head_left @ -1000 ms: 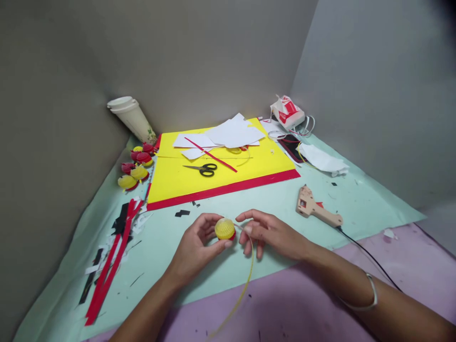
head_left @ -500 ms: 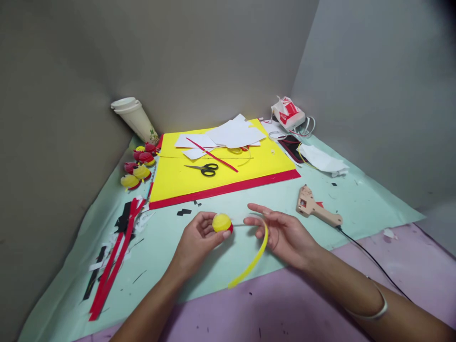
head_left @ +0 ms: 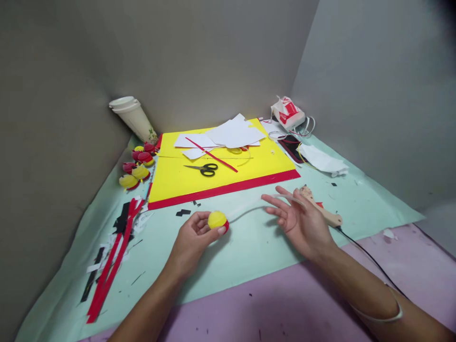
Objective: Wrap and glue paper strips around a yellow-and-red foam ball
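Observation:
My left hand [head_left: 190,242] is closed on a small domed piece [head_left: 218,220], yellow on top with a red side, pinched between thumb and fingers. A thin pale paper strip [head_left: 245,207] runs from this piece to the right. It passes over the fingers of my right hand [head_left: 299,221], which is open with its fingers spread and the palm partly turned up. The strip's far end is blurred near the thumb, and I cannot make it out. Behind my right hand lies a beige glue gun [head_left: 329,216], partly covered by the hand.
Black scissors [head_left: 208,169] and white paper [head_left: 235,133] lie on a yellow board [head_left: 171,183]. Several red and yellow pieces [head_left: 128,181] sit at the left near a leaning cup [head_left: 133,118]. Red strips [head_left: 110,270] lie in front. A tissue pack [head_left: 288,114] stands back right.
My right hand has moved right and spread its fingers, drawing out the strip. Its yellow end no longer hangs in front of the hand. My left hand has shifted slightly left with the domed piece.

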Demonstrator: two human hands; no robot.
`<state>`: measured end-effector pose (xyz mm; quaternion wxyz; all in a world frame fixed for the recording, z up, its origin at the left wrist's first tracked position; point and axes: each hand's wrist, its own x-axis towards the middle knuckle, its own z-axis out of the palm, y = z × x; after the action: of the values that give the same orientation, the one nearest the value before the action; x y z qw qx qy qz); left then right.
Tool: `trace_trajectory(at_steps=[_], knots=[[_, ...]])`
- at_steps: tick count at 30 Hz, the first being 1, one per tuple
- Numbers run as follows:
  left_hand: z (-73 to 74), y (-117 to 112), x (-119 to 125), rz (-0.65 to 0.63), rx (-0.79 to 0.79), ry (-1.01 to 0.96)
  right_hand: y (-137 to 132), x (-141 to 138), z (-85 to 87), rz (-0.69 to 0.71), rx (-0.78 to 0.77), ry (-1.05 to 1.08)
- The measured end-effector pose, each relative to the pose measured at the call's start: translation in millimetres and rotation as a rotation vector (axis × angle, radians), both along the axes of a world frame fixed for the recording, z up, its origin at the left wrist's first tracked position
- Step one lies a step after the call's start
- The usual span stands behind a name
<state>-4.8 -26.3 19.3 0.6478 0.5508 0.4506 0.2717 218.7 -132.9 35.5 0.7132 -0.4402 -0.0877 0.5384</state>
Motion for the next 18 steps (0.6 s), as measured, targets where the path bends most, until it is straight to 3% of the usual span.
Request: trace_trajectory(at_steps=[5,8,12,15,18], knots=[[-3.0,2,-1,0.009,-0.065,-0.012,2,8,-1.6,-0.031,0.005,-0.157],[-2.2,3,-1,0.014,-0.125,-0.03,2,11,-5.2,-0.009,-0.061,-0.388],[0.6,4,-2,0.043,-0.18,-0.043,-4,20,-6.4,-0.011,-0.158,-0.878],[2.2,4,-2,0.069,-0.21,-0.05,-20,36,-7.4,-0.076,-0.277,-1.378],[2.7,4,-2,0.09,-0.237,-0.058,-43,55,-13.8,0.021,-0.479,-1.857]])
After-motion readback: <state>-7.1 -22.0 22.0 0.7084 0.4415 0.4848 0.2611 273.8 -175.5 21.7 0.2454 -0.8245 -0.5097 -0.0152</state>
